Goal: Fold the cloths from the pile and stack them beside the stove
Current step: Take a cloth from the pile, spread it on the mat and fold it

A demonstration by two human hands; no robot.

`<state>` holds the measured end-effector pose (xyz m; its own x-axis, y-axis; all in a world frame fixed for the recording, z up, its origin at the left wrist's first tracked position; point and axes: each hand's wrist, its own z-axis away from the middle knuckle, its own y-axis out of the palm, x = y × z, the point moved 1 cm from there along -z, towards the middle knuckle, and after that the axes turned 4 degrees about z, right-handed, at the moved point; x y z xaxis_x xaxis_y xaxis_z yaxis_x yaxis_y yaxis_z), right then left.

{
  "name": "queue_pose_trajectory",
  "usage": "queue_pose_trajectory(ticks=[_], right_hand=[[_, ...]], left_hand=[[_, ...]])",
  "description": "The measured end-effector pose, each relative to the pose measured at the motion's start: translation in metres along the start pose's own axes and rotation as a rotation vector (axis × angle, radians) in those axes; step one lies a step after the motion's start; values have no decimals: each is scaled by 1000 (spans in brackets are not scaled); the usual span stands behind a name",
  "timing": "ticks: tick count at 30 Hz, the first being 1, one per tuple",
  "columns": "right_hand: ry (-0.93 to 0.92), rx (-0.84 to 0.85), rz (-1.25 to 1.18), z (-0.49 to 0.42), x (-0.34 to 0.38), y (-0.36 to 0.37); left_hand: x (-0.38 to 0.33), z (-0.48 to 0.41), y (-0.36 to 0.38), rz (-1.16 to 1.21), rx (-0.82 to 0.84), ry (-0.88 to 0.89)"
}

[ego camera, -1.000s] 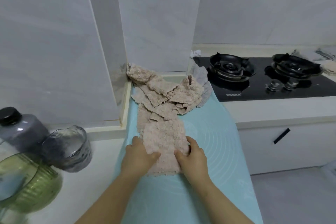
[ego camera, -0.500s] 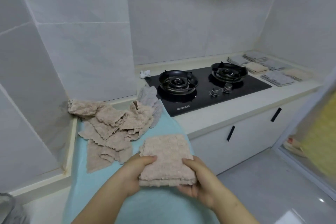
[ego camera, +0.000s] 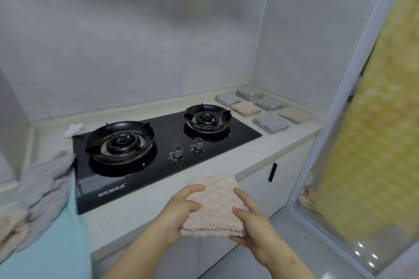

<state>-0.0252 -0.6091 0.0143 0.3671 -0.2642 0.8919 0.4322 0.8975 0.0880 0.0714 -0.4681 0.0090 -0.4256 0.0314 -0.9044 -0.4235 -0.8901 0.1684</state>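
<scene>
A folded beige cloth (ego camera: 215, 208) is held in the air over the counter's front edge, in front of the black stove (ego camera: 163, 152). My left hand (ego camera: 181, 208) grips its left side, thumb on top. My right hand (ego camera: 251, 217) grips its right side. Several folded grey and beige cloths (ego camera: 265, 110) lie in rows on the counter to the right of the stove. The unfolded pile (ego camera: 34, 190), grey and beige, sits at the far left on a light blue mat (ego camera: 56, 244).
A small white rag (ego camera: 73, 130) lies behind the stove's left burner. Two knobs (ego camera: 188, 146) stand at the stove's front. Cabinet fronts with a black handle (ego camera: 272, 171) lie below the counter. A sliding door frame (ego camera: 326, 142) rises at the right.
Both hands lifted the folded beige cloth off the blue mat and carried it rightward, past the pile to the front of the stove. The view swung right with them.
</scene>
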Motion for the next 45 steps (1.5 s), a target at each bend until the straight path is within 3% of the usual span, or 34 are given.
queue_pose_trajectory(ticks=[8, 22, 31, 45], right_hand=[[-28, -33, 57, -114, 70, -104], [-112, -102, 104, -364, 226, -202], [-157, -54, 118, -523, 285, -264], [-192, 22, 400, -728, 383, -381]], left_hand=[[-45, -116, 101, -91, -32, 43], [-150, -399, 209, -89, 1, 150], [-196, -539, 267, -78, -64, 132], [-229, -715, 386, 73, -256, 71]])
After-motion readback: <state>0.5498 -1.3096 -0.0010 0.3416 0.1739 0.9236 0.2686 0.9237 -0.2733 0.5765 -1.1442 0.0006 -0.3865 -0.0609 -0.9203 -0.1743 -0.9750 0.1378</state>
